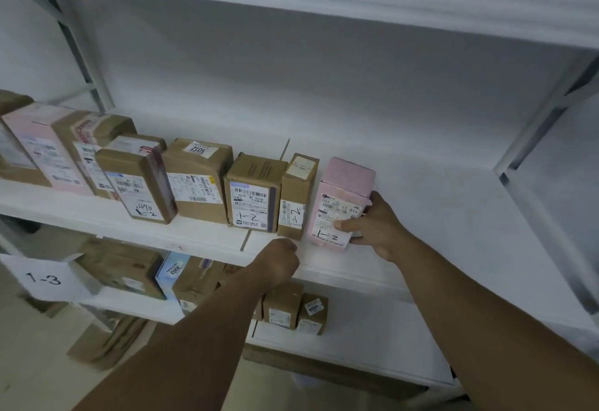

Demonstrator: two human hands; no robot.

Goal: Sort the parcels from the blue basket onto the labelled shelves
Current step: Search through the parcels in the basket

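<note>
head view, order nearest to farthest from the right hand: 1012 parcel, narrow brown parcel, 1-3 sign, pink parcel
1. pink parcel, held in the right hand
2. narrow brown parcel, just left
3. 1012 parcel, further left
4. 1-3 sign, far left, lower down

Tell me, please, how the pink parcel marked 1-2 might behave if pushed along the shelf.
The pink parcel is tall on a narrow base, so it probably tips if pushed high up. Its crisp, square edges suggest stiff card that should not sag in the right hand. The smooth white shelf likely lets it slide easily.
</note>
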